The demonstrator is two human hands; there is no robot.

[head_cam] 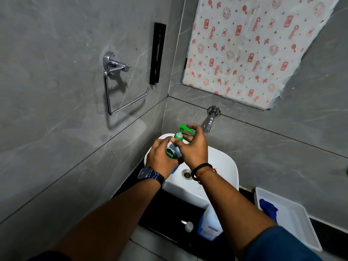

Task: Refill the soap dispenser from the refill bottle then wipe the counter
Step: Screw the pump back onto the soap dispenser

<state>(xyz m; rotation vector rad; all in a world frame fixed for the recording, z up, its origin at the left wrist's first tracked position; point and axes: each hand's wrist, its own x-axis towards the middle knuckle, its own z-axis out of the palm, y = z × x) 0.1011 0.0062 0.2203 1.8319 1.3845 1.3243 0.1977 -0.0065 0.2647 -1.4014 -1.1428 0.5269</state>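
Above the back left of the white sink point(224, 162) I hold a soap dispenser point(174, 149) with a green Dettol label and a green pump top point(183, 129). My left hand point(162, 157) wraps around its body. The fingers of my right hand point(194, 146) pinch the green collar just under the pump head. A translucent refill bottle point(210, 225) stands on the black counter point(162, 210) in front of the sink, partly hidden by my right forearm. Its white cap point(188, 226) lies on the counter beside it. A blue cloth point(268, 208) lies in a white tray point(293, 223) at the right.
A chrome tap point(210, 123) sticks out of the wall just right of my right hand. A chrome towel ring point(120, 87) and a black holder point(157, 53) hang on the left wall. Patterned paper point(254, 48) covers the panel above the sink.
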